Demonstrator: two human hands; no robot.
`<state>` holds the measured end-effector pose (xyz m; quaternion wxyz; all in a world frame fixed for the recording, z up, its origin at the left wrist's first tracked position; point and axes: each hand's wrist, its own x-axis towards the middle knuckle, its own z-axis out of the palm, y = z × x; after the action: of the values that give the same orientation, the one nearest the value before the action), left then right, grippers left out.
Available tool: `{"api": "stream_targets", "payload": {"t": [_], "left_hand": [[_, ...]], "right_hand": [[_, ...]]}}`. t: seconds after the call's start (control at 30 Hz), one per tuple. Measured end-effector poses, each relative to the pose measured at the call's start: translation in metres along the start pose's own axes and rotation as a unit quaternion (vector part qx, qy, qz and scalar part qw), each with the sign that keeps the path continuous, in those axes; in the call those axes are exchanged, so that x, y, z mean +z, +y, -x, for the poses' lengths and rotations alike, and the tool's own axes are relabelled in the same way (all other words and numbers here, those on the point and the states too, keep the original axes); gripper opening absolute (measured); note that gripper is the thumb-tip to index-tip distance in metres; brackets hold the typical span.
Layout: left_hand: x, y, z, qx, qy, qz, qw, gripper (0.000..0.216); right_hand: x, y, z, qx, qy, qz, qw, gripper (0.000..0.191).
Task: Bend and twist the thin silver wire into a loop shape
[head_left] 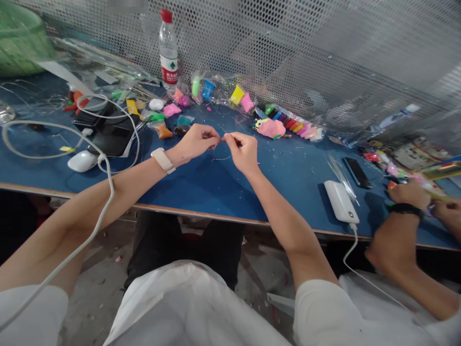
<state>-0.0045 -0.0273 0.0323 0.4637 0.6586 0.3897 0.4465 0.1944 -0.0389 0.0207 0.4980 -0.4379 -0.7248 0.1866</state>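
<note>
Above the blue table (201, 192), my left hand (198, 141) and my right hand (244, 150) meet fingertip to fingertip, both closed in a pinch. A tiny reddish piece (222, 139) shows between the fingertips; its kind is too small to tell. From my left fingers a thin pale strand (220, 159), wire or thread, curves down beside them. Right of my right hand lies a pink modelled clay figure (271, 128) with a yellow and green end. Beyond my left wrist are bagged lumps of orange clay (163, 130) and dark clay (181, 130).
A water bottle (168, 50) stands by the perforated metal screen (288, 53). Multicoloured clay sticks (297, 126) lie behind the figure. A white cable (108, 168) crosses my left arm. At right are a power bank (340, 201), a phone (356, 172) and another person's hand (410, 194).
</note>
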Motion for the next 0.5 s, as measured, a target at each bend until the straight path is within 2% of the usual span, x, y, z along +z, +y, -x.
{"api": "stream_targets", "payload": {"t": [0.1,0.17,0.37,0.5], "left_hand": [[-0.002,0.0035,0.001,0.022,-0.013,-0.018,1.0,0.012],[-0.0037,0.0048,0.0007,0.011,-0.021,0.016,1.0,0.01],[-0.0094,0.0047,-0.0007,-0.127,-0.08,0.184,0.971,0.009],[-0.0092,0.0079,0.0026,-0.093,-0.131,0.231,0.96,0.021]], "right_hand": [[-0.001,0.0026,-0.0016,0.008,-0.005,-0.025,1.0,0.072],[-0.0013,0.0038,-0.0022,0.025,-0.011,-0.059,0.998,0.068],[0.0015,0.0038,-0.0011,0.072,-0.03,-0.165,0.983,0.056],[0.0046,0.0085,-0.0033,0.07,-0.023,-0.24,0.968,0.051]]}}
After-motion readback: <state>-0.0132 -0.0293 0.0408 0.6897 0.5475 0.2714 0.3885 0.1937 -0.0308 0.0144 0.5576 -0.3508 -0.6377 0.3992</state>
